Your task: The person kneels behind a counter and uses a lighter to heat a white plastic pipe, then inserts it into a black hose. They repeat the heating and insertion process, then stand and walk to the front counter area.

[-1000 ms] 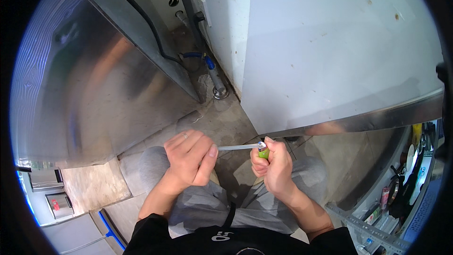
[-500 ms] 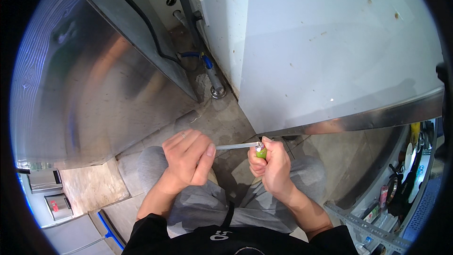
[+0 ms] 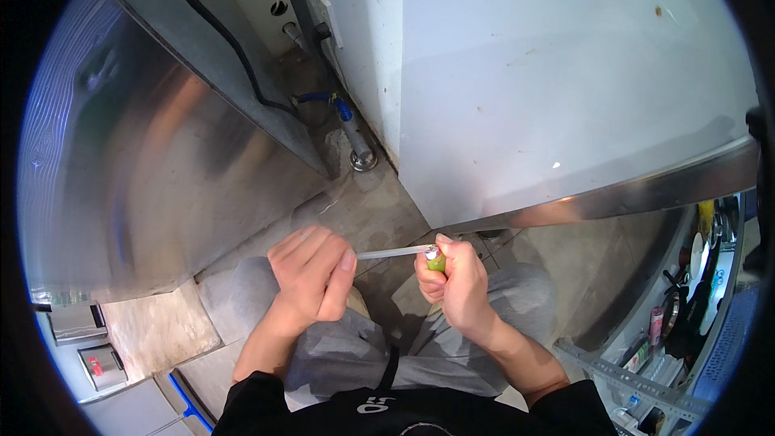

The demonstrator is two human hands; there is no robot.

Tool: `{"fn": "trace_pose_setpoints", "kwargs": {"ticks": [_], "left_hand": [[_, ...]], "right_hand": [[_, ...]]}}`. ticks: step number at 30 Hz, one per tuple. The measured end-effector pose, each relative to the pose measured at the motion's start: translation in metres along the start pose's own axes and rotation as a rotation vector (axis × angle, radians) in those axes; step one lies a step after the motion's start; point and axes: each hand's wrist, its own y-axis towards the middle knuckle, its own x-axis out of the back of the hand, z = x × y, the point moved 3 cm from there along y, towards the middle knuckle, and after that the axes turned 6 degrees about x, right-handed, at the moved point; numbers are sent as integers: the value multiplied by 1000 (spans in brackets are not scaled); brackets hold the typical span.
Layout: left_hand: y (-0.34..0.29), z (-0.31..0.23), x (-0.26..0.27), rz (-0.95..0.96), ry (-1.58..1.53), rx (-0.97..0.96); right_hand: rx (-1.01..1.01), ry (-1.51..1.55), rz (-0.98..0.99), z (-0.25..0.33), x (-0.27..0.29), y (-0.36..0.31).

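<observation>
Two big panels stand on the far side of me: a white panel (image 3: pixel 565 97) on the right, with a metal strip along its lower edge, and a shiny steel panel (image 3: pixel 161 169) on the left. Their edges slant toward each other, and between them lies a narrow wedge of tiled floor (image 3: pixel 375 210), with a grey pipe (image 3: pixel 355 137) standing at its far end. More floor opens to the right under the white panel, as far as a crowded metal rack (image 3: pixel 630 379). My knees, in grey trousers (image 3: pixel 339 355), are spread on the near side, with open room between them.

White lettering shows on the front of my black shirt (image 3: pixel 323 416), at the near edge.

Both my forearms reach away from me, bent inward, so my hands sit in front of my knees, well apart from the steel panel and near the white panel's lower corner. My left hand (image 3: pixel 313 274) is closed, knuckles up, around the left end of a thin whitish tube (image 3: pixel 391 253). My right hand (image 3: pixel 456 282) is curled around a green lighter (image 3: pixel 437 262), thumb up by its metal top. The tube stretches level between my hands, its right end at that top; I cannot tell whether they touch.
</observation>
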Motion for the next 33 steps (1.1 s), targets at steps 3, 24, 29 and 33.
{"fn": "trace_pose_setpoints", "kwargs": {"ticks": [3,24,29,33], "left_hand": [[0,-1,0,1,7,-1],[1,-4,1,3,22,-21],[1,-3,0,10,3,-6],[1,-3,0,5,17,-13]], "right_hand": [[-5,9,-4,1,0,-1],[6,-17,-3,-2,5,0],[10,-25,8,-1,5,-1],[4,-4,6,-2,7,-1]]}}
